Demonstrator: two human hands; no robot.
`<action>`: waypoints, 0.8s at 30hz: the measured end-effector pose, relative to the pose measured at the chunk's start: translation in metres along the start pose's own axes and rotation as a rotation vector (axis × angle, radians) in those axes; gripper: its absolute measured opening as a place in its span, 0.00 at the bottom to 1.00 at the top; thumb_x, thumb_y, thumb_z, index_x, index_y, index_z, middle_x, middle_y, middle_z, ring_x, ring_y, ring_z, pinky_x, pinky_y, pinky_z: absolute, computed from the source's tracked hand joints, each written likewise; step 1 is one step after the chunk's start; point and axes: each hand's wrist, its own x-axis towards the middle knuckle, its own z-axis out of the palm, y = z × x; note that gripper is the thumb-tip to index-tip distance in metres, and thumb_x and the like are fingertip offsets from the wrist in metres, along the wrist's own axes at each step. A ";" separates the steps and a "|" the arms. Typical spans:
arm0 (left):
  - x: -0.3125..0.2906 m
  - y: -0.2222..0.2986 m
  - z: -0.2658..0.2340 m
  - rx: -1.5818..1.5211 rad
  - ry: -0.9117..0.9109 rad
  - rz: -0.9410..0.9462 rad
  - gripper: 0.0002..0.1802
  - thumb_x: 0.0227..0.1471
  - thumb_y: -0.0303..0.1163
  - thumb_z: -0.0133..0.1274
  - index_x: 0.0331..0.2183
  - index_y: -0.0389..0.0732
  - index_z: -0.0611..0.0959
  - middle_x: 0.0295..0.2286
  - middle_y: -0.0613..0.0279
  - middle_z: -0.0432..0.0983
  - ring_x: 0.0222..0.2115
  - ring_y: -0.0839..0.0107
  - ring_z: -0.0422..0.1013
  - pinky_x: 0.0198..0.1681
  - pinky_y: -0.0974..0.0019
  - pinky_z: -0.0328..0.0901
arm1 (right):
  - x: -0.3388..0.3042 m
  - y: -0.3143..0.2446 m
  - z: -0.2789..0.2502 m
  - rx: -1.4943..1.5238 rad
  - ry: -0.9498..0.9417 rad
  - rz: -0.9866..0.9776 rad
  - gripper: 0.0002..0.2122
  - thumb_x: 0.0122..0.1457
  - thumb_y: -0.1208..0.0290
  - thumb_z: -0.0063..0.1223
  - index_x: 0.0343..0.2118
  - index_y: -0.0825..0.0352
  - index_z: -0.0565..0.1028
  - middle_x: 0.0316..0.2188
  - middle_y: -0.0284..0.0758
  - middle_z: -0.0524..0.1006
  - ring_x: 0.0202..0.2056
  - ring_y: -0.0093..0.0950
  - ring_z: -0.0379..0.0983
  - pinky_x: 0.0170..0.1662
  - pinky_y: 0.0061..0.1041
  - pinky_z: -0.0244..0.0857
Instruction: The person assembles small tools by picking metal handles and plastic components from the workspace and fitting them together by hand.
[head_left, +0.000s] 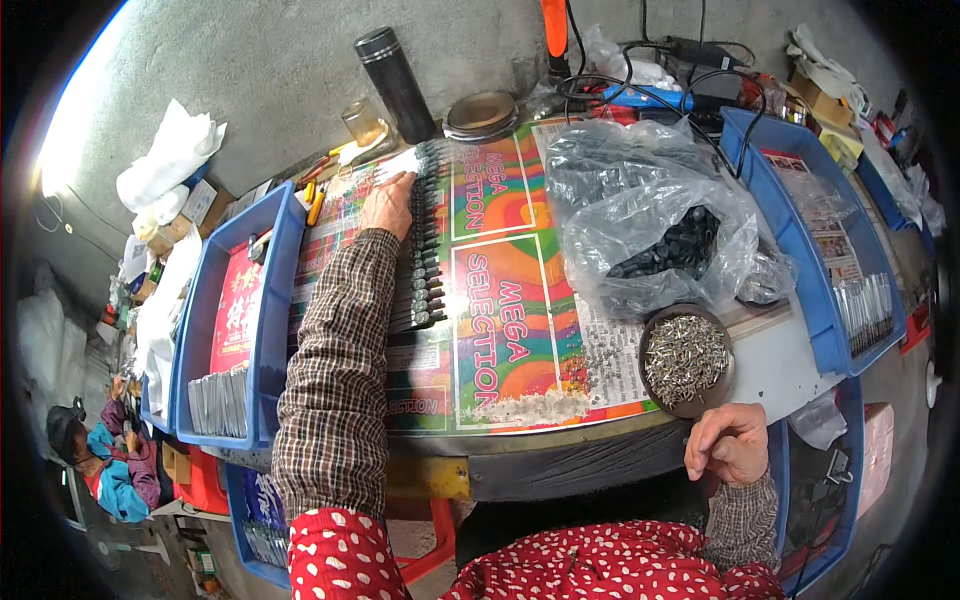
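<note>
My left hand [388, 207] reaches to the far end of a long row of dark slender parts with metal ends [422, 270], laid side by side on the table. Its fingertips are lost in bright glare beside a pale, flat patch, so I cannot tell whether they grip anything. Near the table's front edge, my right hand [730, 443] hovers palm inward with loosely bent fingers; nothing shows in it. Just beyond it is a round dark bowl [650, 392] full of small silvery metal pins [688, 357].
A clear plastic bag [615, 240] of black pieces [675, 245] lies right of centre. Blue trays [280, 290] [812, 270] flank the table. A black flask [392, 85], glass jar [362, 122], round tin [482, 115] and tangled cables stand behind. A co-worker [115, 450] sits far left.
</note>
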 end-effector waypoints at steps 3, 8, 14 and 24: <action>-0.003 -0.002 -0.004 -0.008 0.028 0.013 0.27 0.43 0.16 0.41 0.48 0.39 0.75 0.50 0.52 0.69 0.50 0.54 0.67 0.53 0.59 0.62 | 0.000 -0.002 0.001 -0.007 -0.001 0.011 0.15 0.52 0.68 0.61 0.27 0.78 0.73 0.20 0.44 0.74 0.20 0.32 0.74 0.21 0.28 0.70; -0.032 -0.007 -0.009 -0.077 0.173 0.133 0.21 0.43 0.19 0.47 0.43 0.40 0.79 0.46 0.54 0.73 0.45 0.53 0.70 0.49 0.58 0.65 | 0.003 0.003 0.002 0.006 -0.026 0.002 0.13 0.52 0.69 0.61 0.28 0.77 0.73 0.19 0.44 0.74 0.19 0.31 0.73 0.21 0.26 0.69; -0.111 0.039 -0.057 -0.204 0.054 0.148 0.17 0.44 0.23 0.53 0.40 0.41 0.80 0.42 0.52 0.75 0.42 0.53 0.71 0.45 0.58 0.67 | 0.002 0.006 0.003 -0.085 0.009 -0.059 0.11 0.52 0.71 0.60 0.25 0.75 0.72 0.17 0.41 0.72 0.16 0.29 0.71 0.17 0.23 0.67; -0.227 0.001 -0.156 0.103 0.341 0.042 0.11 0.42 0.20 0.53 0.32 0.39 0.82 0.32 0.56 0.77 0.34 0.58 0.74 0.38 0.61 0.68 | 0.000 0.013 0.006 -0.178 0.111 -0.084 0.04 0.53 0.78 0.50 0.25 0.73 0.69 0.15 0.35 0.69 0.14 0.24 0.67 0.17 0.20 0.64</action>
